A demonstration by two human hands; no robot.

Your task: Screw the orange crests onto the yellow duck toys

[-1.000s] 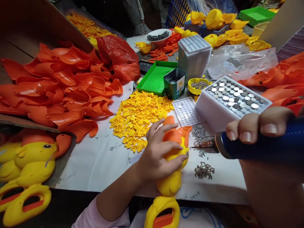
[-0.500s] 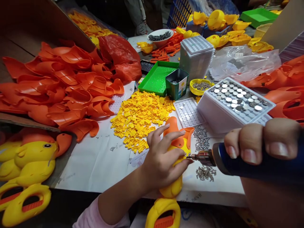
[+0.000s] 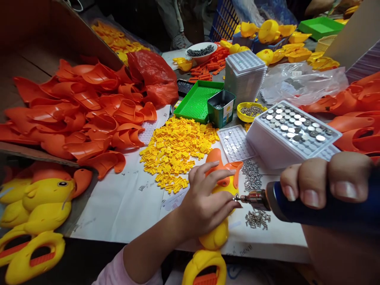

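Observation:
Lying over a yellow duck toy (image 3: 214, 237) with an orange beak is my left hand (image 3: 204, 198). Its thumb and index finger pinch at the tip of the driver bit, where a small screw seems to sit; the other fingers are spread above the toy. Wrapped around a dark blue electric screwdriver (image 3: 314, 213) is my right hand (image 3: 326, 180), and the bit points left to those fingertips. Loose screws (image 3: 257, 219) lie below the bit, and small silver parts (image 3: 251, 176) above it.
Yellow clips (image 3: 175, 150) are heaped behind my left hand. Orange beak parts (image 3: 89, 107) fill a box at left, above finished-looking ducks (image 3: 47, 198). A white tray of silver discs (image 3: 297, 122), a green tray (image 3: 197, 101) and a dark green tub (image 3: 221, 109) stand behind.
The view has shifted slightly. My left thumb and index finger remain at the bit tip, and both hands keep nearly the same pose.

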